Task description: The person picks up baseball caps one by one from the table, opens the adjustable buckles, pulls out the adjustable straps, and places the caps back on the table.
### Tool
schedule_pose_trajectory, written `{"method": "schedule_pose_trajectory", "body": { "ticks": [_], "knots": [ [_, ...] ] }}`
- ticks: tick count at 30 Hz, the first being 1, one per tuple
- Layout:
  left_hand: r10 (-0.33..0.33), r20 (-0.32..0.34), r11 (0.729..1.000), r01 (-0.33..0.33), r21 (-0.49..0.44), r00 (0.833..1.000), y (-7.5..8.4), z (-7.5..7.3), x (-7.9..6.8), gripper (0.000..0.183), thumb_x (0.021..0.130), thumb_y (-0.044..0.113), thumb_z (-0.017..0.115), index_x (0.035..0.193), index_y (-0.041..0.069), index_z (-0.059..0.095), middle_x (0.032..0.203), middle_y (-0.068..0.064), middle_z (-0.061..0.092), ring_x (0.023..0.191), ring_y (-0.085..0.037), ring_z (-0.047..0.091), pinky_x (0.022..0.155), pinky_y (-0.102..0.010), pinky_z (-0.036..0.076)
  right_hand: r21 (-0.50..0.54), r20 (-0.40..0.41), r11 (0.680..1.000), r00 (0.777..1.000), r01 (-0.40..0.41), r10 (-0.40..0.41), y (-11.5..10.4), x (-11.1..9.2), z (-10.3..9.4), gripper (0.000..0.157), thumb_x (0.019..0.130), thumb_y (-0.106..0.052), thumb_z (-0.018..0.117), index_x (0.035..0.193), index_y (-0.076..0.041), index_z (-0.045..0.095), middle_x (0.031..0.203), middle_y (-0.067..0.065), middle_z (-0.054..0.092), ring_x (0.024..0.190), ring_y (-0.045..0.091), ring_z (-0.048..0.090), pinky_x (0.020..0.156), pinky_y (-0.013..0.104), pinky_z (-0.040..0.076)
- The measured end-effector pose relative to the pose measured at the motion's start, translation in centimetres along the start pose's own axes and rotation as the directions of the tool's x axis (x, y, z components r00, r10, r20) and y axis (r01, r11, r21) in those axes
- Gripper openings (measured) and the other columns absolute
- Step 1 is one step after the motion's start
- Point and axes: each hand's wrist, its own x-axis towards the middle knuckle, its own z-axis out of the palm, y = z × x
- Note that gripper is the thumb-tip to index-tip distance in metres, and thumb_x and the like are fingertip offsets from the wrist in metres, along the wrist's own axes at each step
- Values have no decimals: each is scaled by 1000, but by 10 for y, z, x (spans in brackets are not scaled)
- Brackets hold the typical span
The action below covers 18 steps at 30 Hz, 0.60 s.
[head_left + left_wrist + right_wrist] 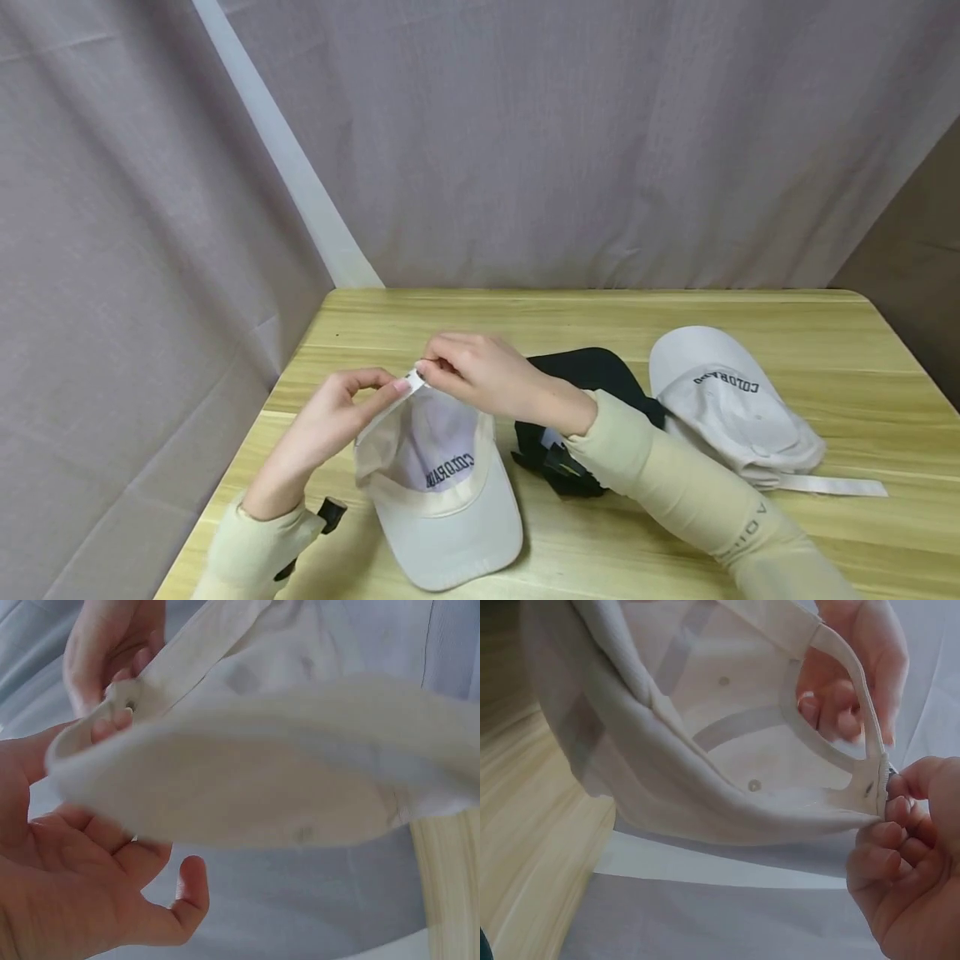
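Observation:
A cream baseball cap [454,542] hangs inside-up between both hands, its brim toward the near side and dark COLORADO lettering showing reversed through the crown. My left hand [330,412] pinches the narrow back strap [864,690] between thumb and fingers. Right beside it, the fingertips of my right hand [491,375] pinch the strap's fastening at the edge of the back opening. From the right wrist, the right hand [907,862] is seen gripping that corner, with the left hand [877,660] behind the strap loop. Cap fabric [255,787] covers part of the left fingers.
A black cap [600,371] lies behind my right forearm. Farther right, another white COLORADO cap [738,400] rests with its loose strap [832,485] stretched over the wooden table [862,375]. Grey curtains [525,150] hang along the back and left side.

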Motion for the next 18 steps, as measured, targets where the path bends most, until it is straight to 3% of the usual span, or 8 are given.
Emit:
{"method": "schedule_pose_trajectory", "body": {
  "ticks": [5,18],
  "knots": [
    [57,9,998,-57,19,998,1,7,5,19,100,26,65,94,12,75,96,2,72,96,-16,62,88,-36,48,4,-1,1000,1000,21,-21,0,0,2,17,103,-15,56,87,-13,60,74,-9,49,62,3,43,56,21,38],
    [72,-13,996,-71,56,997,-2,0,-5,13,98,22,68,89,16,74,90,5,71,89,-14,62,81,-31,48,3,41,1000,999,23,-23,3,-2,1,16,103,-17,57,88,-13,61,76,-8,50,63,3,43,56,20,39]
  ]
}}
